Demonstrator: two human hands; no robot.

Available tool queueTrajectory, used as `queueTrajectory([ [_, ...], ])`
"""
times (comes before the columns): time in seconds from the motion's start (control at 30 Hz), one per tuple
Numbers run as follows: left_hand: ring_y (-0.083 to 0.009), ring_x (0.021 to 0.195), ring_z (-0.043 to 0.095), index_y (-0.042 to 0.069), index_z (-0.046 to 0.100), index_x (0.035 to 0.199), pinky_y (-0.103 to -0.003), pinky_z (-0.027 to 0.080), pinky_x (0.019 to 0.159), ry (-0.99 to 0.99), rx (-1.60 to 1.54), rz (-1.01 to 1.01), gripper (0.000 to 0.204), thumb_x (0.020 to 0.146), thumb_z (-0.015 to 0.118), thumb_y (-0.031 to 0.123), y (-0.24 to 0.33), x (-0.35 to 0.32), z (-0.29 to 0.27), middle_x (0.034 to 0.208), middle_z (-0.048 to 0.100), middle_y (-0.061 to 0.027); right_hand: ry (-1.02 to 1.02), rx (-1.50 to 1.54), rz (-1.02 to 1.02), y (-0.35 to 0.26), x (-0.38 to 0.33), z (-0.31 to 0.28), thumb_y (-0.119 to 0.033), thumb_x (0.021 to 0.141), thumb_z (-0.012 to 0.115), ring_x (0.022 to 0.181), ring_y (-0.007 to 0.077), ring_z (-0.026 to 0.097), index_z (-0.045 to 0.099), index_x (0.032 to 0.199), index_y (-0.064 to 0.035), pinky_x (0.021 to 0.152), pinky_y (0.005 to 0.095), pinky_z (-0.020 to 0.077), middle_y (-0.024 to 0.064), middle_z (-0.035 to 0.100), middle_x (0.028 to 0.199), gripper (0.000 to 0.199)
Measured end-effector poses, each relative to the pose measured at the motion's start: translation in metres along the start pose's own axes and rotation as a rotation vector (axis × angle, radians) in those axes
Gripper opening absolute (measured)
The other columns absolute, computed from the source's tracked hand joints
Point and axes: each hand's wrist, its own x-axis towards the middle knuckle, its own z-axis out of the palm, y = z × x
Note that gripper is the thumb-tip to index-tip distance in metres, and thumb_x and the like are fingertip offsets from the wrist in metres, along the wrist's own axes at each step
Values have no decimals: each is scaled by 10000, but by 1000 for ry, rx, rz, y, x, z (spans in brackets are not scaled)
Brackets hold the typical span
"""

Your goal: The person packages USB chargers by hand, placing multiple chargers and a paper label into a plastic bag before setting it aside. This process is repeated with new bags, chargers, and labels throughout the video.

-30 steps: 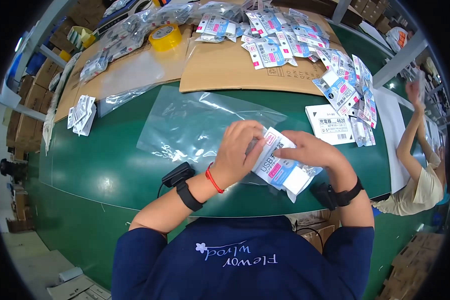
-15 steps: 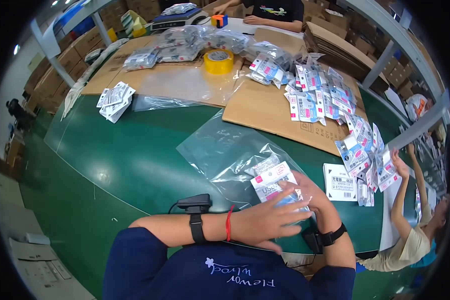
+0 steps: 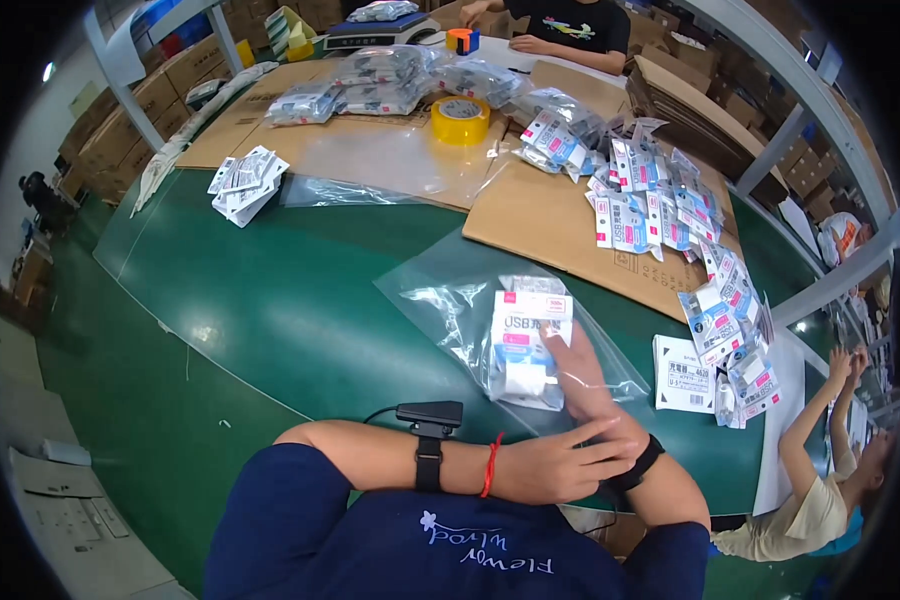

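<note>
A clear plastic bag [image 3: 440,300] lies flat on the green table [image 3: 270,300] in front of me. My right hand [image 3: 582,378] reaches into its open end and holds a stack of white and pink packets [image 3: 525,340] inside it. My left hand [image 3: 560,465] crosses in front of my body, fingers stretched out flat against my right wrist, holding nothing I can see. A black band and a red string sit on my left wrist, a black band on my right.
Many similar packets [image 3: 660,200] spread over a cardboard sheet [image 3: 530,215] to the right. A yellow tape roll [image 3: 460,120] and filled bags [image 3: 380,80] lie farther back, a small packet pile [image 3: 245,182] at left, a label sheet [image 3: 682,372] at right. Another person [image 3: 820,480] reaches up at lower right.
The packet stack, held in both hands above the bag a second ago, now sits inside the bag. My left hand has let go and dropped to my right wrist.
</note>
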Motion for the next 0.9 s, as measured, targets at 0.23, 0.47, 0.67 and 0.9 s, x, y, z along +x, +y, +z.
queueTrajectory([
  [0.23,-337,1317,380,51,622,733,-593,229,1096,0,-4,-29,105,761,598,150,-7,-1,-20,1327,496,-163,-223,-459,317,-38,-1,-15,-227,922,574,841,164,625,464,1246,34,745,292,524,116,625,1032,430],
  [0.47,-355,1304,388,39,625,721,-602,241,1088,65,-145,56,125,764,599,153,3,8,-6,1305,502,-176,-40,102,251,-12,6,38,-144,918,570,862,169,625,281,1376,-23,723,312,560,103,619,979,555],
  [0.67,-349,1297,397,12,644,786,-585,247,1092,96,-157,145,163,770,596,167,25,10,-2,1296,507,-171,-86,208,129,12,38,67,-125,910,579,869,195,639,273,1374,-34,751,320,565,125,596,1045,563],
  [0.9,-347,1268,417,0,588,1102,-534,284,1058,190,-32,-283,380,831,597,266,-28,-2,-70,1288,503,-197,-124,12,204,-9,25,35,-198,891,619,883,201,646,391,1308,-30,749,299,563,136,601,1068,504],
])
